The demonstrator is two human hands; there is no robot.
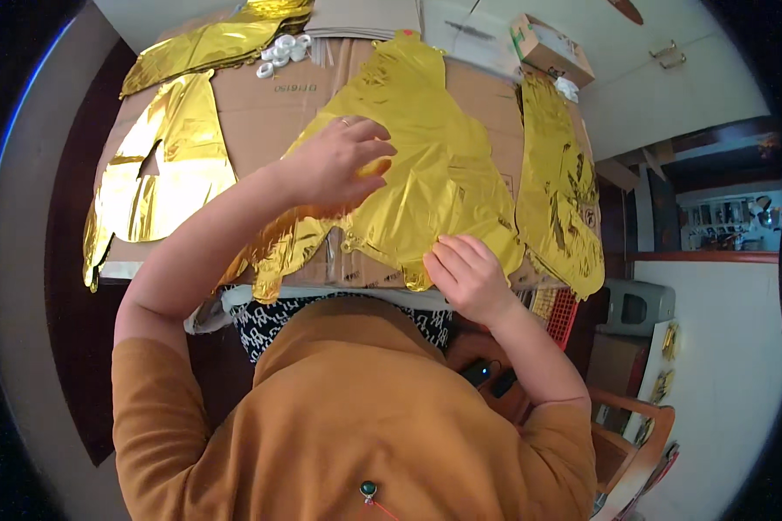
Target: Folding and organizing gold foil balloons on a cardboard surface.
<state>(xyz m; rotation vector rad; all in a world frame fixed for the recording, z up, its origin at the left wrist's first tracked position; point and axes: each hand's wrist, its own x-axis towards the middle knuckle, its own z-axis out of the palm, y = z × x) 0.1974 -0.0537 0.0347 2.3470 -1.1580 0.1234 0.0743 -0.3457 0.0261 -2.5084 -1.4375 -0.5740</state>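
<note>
A large flat gold foil balloon (426, 156) lies spread over the middle of the cardboard-covered table, creased and uninflated. Over its left part hovers my left hand (343, 165), fingers curved and apart, with nothing visible in them; an orange reflection shows on the foil beneath. At the near edge, my right hand (469, 276) pinches the balloon's rim between thumb and fingers. To the left rests another shiny flat gold foil balloon (178, 195) with a slit-like opening. A third gold foil balloon (556, 174) lies along the right side.
Stacked gold foil sheets (204, 52) sit at the far left, beside white ribbon rolls (282, 54). A small cardboard box (552, 50) stands at the far right. Brown cardboard (265, 104) covers the table. A red basket (563, 317) and a wooden chair (643, 425) are to the right.
</note>
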